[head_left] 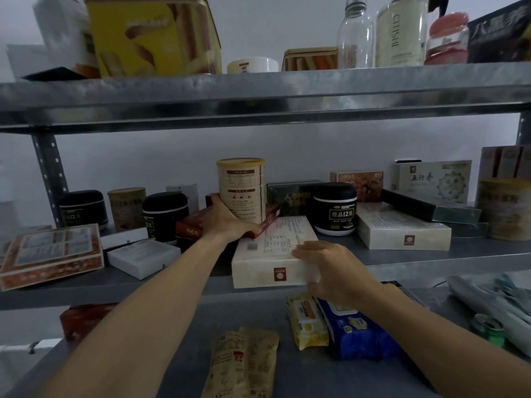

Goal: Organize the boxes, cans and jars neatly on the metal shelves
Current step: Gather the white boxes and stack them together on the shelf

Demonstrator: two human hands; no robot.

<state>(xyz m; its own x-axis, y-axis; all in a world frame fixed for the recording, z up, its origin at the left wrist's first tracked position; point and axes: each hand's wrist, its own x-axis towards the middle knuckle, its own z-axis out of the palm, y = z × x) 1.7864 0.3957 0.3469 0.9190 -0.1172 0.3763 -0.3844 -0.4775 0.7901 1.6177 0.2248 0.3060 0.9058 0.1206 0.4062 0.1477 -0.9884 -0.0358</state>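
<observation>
White wall stands behind the shelves (pixel 258 93), and the middle one is not neat yet: boxes lie at angles and overlap, and jars mix with cans. Your left hand (pixel 227 222) grips the low part of the tall can (pixel 242 188), which stands on a red box (pixel 271 216) near the middle. Your right hand (pixel 330 268) holds the near right corner of the white box (pixel 267 254) at the front edge. I judge most sorting is left. Cans and jars are closed, contents hidden; only the clear bottle (pixel 355 33), top right, looks empty.
</observation>
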